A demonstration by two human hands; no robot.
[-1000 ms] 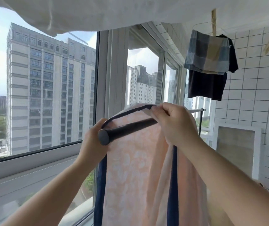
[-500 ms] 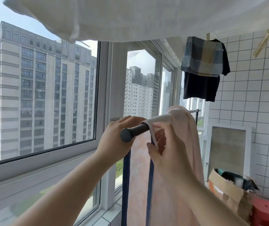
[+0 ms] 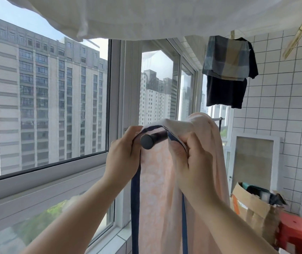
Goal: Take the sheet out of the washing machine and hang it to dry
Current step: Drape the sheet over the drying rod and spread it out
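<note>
Since half a second ago my right hand point(image 3: 190, 162) has climbed from below the rod to level with it, and the navy border of the sheet point(image 3: 157, 180) now arches over the rod's near end instead of hanging beneath it. I have the left hand point(image 3: 124, 154) at about nine o'clock of the dark rod point(image 3: 151, 141), fingers curled and pinching the sheet's navy edge just beside the round end cap. The right hand sits at three o'clock of that cap, fingers closed round a bunched fold of the same peach cloth, pressed against the rod from the other side. Between my two hands the sheet drapes over the rod and falls straight toward six o'clock, its patterned peach face to me, navy trim running down both sides past my forearms. More of it is heaped over the rod beyond my right hand, toward one o'clock.

Overhead, at twelve o'clock, a white cloth point(image 3: 146, 15) hangs across the top of the view. A plaid garment point(image 3: 226, 55) over a dark shirt point(image 3: 225, 92) hangs at two o'clock by the tiled wall point(image 3: 284, 107). At four o'clock stand a cardboard box point(image 3: 252, 211) and a red stool point(image 3: 296, 233). The window point(image 3: 55, 107) fills nine o'clock.
</note>
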